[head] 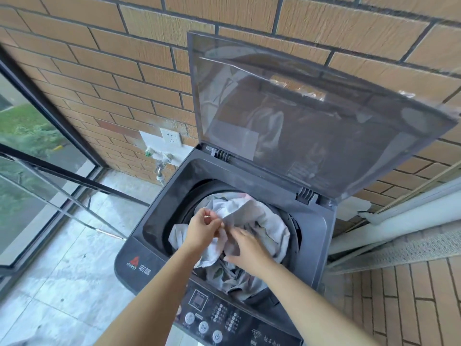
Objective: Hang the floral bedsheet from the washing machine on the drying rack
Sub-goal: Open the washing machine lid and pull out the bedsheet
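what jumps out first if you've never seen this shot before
Two bare hands, left hand and right hand, meet at centre frame, pinching a crumpled pale bedsheet in the drum of a dark grey washing machine. Its big tinted lid stands open behind, against an orange brick wall.

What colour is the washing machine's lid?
Dark translucent grey lid, seen in the head view.

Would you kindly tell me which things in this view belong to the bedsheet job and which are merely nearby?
Part of the job:
floral bedsheet, bunched in the drum
washing machine, its lid raised
left hand, pinching the sheet
right hand, on the sheet

Merely nearby:
wall socket
taps
glass railing
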`<state>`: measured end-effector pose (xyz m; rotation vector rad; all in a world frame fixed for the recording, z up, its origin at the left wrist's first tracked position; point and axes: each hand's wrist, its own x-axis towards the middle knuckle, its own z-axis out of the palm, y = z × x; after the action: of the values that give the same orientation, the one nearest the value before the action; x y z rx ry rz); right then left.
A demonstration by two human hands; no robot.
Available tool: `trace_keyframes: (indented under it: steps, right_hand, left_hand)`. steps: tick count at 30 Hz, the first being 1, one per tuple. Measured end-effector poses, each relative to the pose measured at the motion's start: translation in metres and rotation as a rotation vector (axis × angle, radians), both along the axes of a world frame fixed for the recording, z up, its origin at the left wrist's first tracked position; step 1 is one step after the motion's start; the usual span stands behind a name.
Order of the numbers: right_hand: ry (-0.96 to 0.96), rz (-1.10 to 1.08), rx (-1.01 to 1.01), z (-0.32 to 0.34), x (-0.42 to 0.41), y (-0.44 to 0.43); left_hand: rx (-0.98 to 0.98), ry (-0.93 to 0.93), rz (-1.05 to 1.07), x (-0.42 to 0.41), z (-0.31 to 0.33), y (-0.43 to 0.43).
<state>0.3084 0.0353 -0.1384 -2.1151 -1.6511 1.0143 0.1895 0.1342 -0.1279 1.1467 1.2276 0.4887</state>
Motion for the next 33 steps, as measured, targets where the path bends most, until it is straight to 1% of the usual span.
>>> trace_keyframes:
  steps: [2, 3, 4, 6, 7, 8, 14, 16, 18, 19, 20, 22, 23, 24, 26, 28, 30, 32, 33]
  right_hand:
    - [0.083, -0.054, 0.018, 0.008, -0.008, -0.001]
    - [0.101, -0.103, 0.028, 0.012, -0.01, -0.002]
    - [0.092, -0.152, 0.032, 0.014, -0.01, -0.004]
    - [0.041, -0.217, 0.036, 0.016, -0.007, -0.005]
    - [0.028, -0.233, 0.039, 0.015, -0.005, -0.006]
    - [0.021, -0.246, 0.038, 0.014, -0.003, -0.006]
    - [0.002, -0.271, 0.039, -0.001, 0.002, -0.008]
    - [0.029, -0.272, 0.02, -0.004, 0.004, -0.009]
    - [0.081, -0.248, 0.004, -0.006, 0.005, -0.011]
    - [0.116, -0.227, -0.018, -0.006, 0.006, -0.012]
    - [0.15, -0.205, -0.048, -0.008, 0.006, -0.014]
    - [0.201, -0.183, -0.097, -0.011, 0.005, -0.015]
    - [0.221, -0.191, -0.101, -0.015, 0.002, -0.015]
    - [0.246, -0.218, -0.093, -0.016, -0.001, -0.014]
    - [0.318, -0.348, -0.042, -0.02, -0.01, -0.008]
    - [0.363, -0.521, 0.061, -0.02, -0.015, -0.001]
    - [0.386, -0.648, 0.125, -0.016, -0.016, 0.004]
    - [0.493, -0.703, 0.117, -0.008, -0.017, 0.005]
    - [0.559, -0.72, 0.106, -0.003, -0.018, 0.004]
  left_hand:
    - [-0.044, -0.029, 0.06, -0.007, 0.012, -0.001]
    - [-0.032, 0.026, 0.066, -0.012, 0.014, -0.001]
    - [0.01, 0.144, 0.045, -0.018, 0.015, -0.002]
    - [0.148, 0.461, -0.079, -0.034, 0.014, 0.001]
    - [0.189, 0.569, -0.146, -0.04, 0.012, 0.001]
    - [0.212, 0.625, -0.203, -0.043, 0.011, 0.001]
    - [0.165, 0.717, -0.425, -0.03, -0.014, 0.0]
    - [0.194, 0.746, -0.384, -0.029, -0.02, 0.002]
    - [0.178, 0.688, -0.3, -0.029, -0.026, 0.003]
    - [0.126, 0.609, -0.228, -0.029, -0.028, 0.003]
    - [0.041, 0.488, -0.125, -0.029, -0.029, 0.005]
    - [-0.223, 0.141, 0.04, -0.026, -0.023, 0.006]
    - [-0.354, -0.034, 0.073, -0.024, -0.017, 0.006]
    - [-0.435, -0.159, 0.075, -0.023, -0.013, 0.007]
    - [-0.484, -0.248, 0.023, -0.021, -0.005, 0.008]
    - [-0.487, -0.295, -0.04, -0.021, 0.004, 0.007]
    - [-0.477, -0.346, -0.048, -0.025, 0.008, 0.006]
    - [-0.429, -0.335, -0.058, -0.033, 0.014, 0.009]
    - [-0.374, -0.29, -0.077, -0.037, 0.014, 0.012]
